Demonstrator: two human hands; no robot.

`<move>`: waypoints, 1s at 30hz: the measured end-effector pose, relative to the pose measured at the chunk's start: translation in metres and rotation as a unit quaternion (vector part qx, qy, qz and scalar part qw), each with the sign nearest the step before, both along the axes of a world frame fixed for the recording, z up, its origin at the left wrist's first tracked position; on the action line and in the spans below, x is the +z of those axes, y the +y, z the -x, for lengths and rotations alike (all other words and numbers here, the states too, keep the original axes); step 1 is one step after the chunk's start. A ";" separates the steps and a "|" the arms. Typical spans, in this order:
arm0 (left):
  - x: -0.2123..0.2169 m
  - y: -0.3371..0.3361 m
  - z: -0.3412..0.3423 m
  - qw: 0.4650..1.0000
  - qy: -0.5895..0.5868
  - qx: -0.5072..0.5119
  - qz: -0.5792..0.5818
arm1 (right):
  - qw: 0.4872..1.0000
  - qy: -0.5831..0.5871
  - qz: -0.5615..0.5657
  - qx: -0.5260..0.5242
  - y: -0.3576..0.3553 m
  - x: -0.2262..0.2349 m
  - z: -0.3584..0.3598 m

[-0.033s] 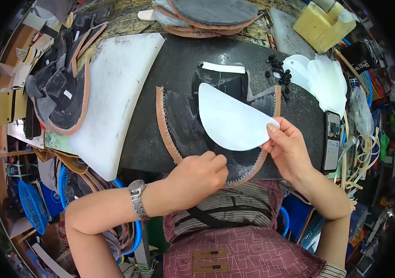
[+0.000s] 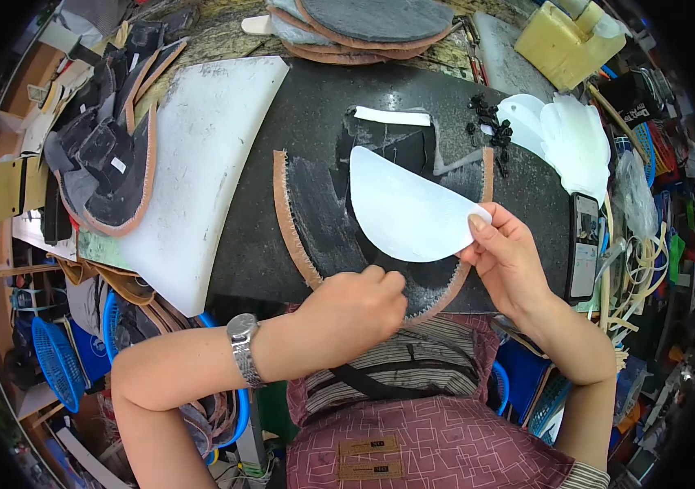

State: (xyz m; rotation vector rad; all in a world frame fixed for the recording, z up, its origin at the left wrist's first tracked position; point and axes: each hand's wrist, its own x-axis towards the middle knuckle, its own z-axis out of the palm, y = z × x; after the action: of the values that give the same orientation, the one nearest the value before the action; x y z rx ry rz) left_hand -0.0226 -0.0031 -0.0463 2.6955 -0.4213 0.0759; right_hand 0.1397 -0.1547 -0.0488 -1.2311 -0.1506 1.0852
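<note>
My right hand (image 2: 512, 259) pinches one corner of a white half-moon sheet (image 2: 412, 213) between thumb and fingers. The sheet is tilted above a dark shoe upper (image 2: 315, 196) with a tan, stitched edge, and it covers the upper's middle. A white strip (image 2: 392, 117) lies across the upper's far part. My left hand (image 2: 361, 308), with a metal watch at the wrist, is closed with curled fingers over the upper's near edge. What those fingers grip, if anything, is hidden.
More dark uppers (image 2: 111, 167) are piled at the left beside a white board (image 2: 200, 155). Dark rounded pieces (image 2: 376, 23) are stacked at the back. Small black bits (image 2: 490, 122), white sheets (image 2: 575, 138), a yellowish container (image 2: 563, 47) and a phone (image 2: 583, 244) sit at the right.
My left hand has moved slightly to the right along the upper's near edge. The right hand still holds the white sheet in nearly the same place.
</note>
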 end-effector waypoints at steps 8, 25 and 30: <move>0.018 -0.025 -0.004 0.979 0.009 -0.198 -0.058 | 1.000 -0.021 -0.022 -0.006 -0.002 -0.004 -0.001; -0.002 0.007 0.018 0.993 -0.030 0.066 0.092 | 0.999 -0.036 0.020 -0.010 -0.011 0.000 -0.001; 0.012 -0.010 -0.005 0.989 0.084 -0.045 -0.110 | 0.999 -0.033 0.030 0.004 -0.007 -0.008 0.001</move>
State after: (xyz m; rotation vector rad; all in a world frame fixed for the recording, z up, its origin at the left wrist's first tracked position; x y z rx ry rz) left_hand -0.0173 -0.0134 -0.0339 2.8644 -0.5257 -0.2348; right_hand 0.1383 -0.1620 -0.0568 -1.3218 -0.1751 1.0638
